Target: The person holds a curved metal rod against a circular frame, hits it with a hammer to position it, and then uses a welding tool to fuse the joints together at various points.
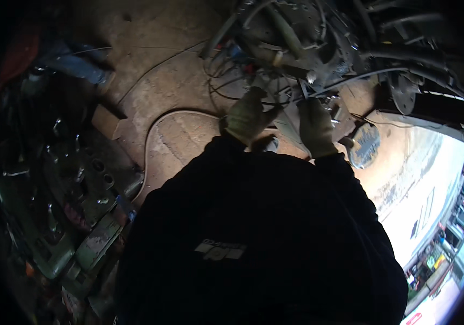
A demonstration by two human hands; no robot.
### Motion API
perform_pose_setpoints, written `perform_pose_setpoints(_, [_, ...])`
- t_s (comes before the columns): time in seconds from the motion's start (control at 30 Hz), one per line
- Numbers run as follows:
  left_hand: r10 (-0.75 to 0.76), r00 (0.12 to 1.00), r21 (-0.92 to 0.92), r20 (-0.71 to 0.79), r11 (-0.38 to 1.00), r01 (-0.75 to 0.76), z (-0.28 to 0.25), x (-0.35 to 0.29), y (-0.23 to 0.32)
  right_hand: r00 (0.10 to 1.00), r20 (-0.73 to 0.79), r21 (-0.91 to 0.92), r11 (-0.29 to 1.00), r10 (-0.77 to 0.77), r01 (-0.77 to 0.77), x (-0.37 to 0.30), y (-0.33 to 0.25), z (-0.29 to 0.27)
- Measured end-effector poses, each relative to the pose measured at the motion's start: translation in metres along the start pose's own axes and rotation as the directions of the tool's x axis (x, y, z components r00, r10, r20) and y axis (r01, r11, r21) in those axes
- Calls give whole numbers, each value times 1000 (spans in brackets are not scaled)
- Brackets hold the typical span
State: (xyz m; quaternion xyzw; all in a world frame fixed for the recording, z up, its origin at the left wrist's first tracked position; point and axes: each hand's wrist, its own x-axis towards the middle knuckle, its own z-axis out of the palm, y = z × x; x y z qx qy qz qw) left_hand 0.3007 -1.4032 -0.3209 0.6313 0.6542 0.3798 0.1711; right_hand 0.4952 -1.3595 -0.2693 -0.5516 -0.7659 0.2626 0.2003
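My left hand (244, 118), in a pale work glove, reaches forward over the work with its thumb apart from the fingers. I make out nothing held in it. Beside its thumb is a grey flat-sided metal piece (290, 125), between my two hands. My right hand (316, 129), gloved alike, is closed at the right of that piece. A thin bar (303, 89) juts forward from its fingers; the grip itself is in shadow. Just beyond the hands lies a short, thick cylindrical metal part (298, 73) with a bright end. Dark looped cables (224, 89) lie beyond my left hand.
Dark machinery with pipes (399, 54) fills the far right. A round metal plate (365, 145) stands right of my hand. A pale hose (159, 120) curves over the dirty floor (175, 143). Green machine castings (80, 179) crowd the left; a person's blue-trousered leg (77, 64) is at far left.
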Motion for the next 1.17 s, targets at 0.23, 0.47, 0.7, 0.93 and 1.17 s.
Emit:
perform_pose_setpoints(0.23, [-128,990,-78,52,988,132,-8,1,6,999,53,-8,1000,7,-6,4,-6,-3])
perform_pose_setpoints(0.47, [-192,976,-79,108,977,201,-6,2,4,999,-28,108,994,29,-26,3,-6,-3])
perform_pose_setpoints(0.7, [-51,999,-58,3,997,51,-2,0,3,1000,-11,28,1000,-9,10,2,1,-1])
perform_pose_setpoints(0.93, [-151,988,-99,37,983,154,-7,4,9,994,-76,59,996,75,-71,1,-16,-10])
perform_pose_setpoints(1.17, [-133,988,-83,80,987,140,-4,5,9,989,54,58,989,135,-138,0,-25,-10])
